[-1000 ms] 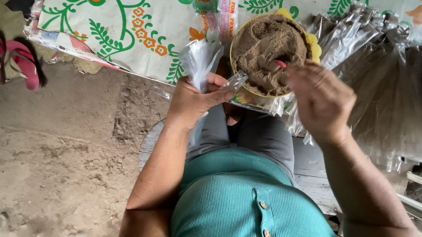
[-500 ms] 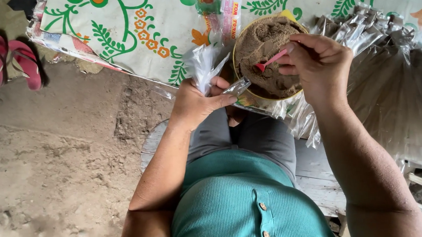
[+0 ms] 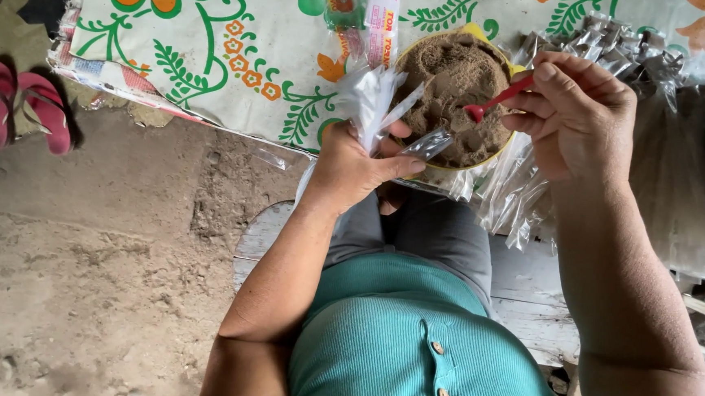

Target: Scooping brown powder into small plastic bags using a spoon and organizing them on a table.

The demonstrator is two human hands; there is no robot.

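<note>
Holding pink spoon [image 3: 497, 98] over brown powder bowl [image 3: 455, 98], clear bags [image 3: 372, 101] gripped

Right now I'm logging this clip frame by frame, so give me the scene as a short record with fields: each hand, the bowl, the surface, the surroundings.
left hand: grips a bunch of clear bags, one narrow bag held out toward the bowl
right hand: pinches a pink spoon, its tip over the powder
bowl: yellow, heaped with brown powder
surface: floral cloth
right side: pile of filled bags
floor: pink sandals at left
</note>
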